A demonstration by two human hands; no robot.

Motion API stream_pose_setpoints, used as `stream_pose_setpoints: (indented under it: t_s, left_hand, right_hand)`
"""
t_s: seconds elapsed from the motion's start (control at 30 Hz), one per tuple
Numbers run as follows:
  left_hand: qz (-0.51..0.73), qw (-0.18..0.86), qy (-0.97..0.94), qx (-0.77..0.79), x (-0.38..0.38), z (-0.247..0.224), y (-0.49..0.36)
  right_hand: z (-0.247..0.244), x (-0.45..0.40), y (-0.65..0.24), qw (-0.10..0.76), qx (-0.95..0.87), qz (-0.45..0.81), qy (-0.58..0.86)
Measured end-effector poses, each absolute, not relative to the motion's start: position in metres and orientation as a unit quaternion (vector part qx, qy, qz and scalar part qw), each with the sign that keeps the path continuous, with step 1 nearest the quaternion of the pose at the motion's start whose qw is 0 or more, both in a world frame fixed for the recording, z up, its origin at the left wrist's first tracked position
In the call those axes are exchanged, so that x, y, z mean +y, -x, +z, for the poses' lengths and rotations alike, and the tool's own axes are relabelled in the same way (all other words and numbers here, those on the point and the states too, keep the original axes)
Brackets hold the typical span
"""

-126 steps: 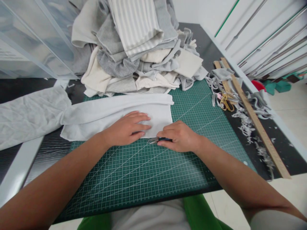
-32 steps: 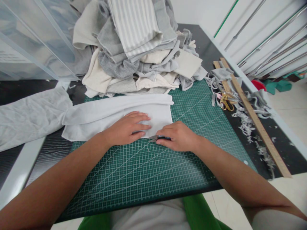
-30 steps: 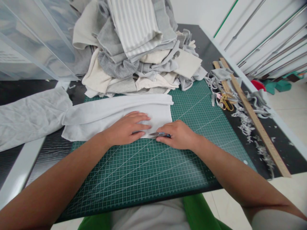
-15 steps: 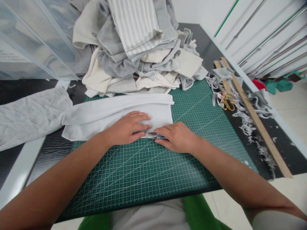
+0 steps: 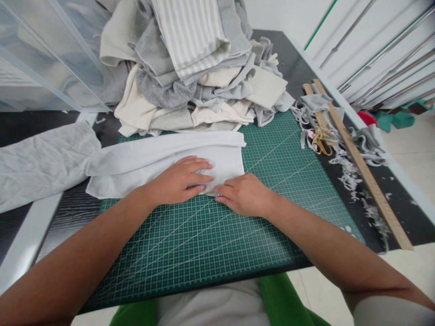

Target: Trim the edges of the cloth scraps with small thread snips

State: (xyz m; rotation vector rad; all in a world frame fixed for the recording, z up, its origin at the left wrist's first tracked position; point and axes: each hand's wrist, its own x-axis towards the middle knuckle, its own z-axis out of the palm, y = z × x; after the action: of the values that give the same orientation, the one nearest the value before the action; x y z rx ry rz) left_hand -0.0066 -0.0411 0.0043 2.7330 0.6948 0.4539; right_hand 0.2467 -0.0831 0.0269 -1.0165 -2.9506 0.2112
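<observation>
One white cloth (image 5: 224, 160) lies mostly on one green cutting mat (image 5: 210, 244); two wooden rulers (image 5: 369, 174) and one gold-handled pair of scissors (image 5: 318, 143) lie rightward. The left hand (image 5: 183, 180) rests palm-down on the cloth, fingers spread; the right hand (image 5: 243, 194), fingers curled, grips one mostly hidden tool (image 5: 219, 195) at its near edge.

Your black table (image 5: 288, 59) bears a green gridded cutting mat (image 5: 204, 244), white cloth (image 5: 224, 163) lying partly on it, heaped fabrics (image 5: 190, 59) beyond, and wooden strips (image 5: 362, 165) among scraps (image 5: 346, 174) at your right.
</observation>
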Motion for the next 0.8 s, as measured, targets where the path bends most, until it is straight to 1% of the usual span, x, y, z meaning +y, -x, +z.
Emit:
stream_pose_setpoints:
  t_s: [0.8]
  left_hand:
    - [0.159, 0.137, -0.95, 0.232, -0.0407, 0.0047, 0.0068]
  right_hand:
    - [0.0317, -0.0802, -0.2447, 0.006, -0.934, 0.106, 0.342]
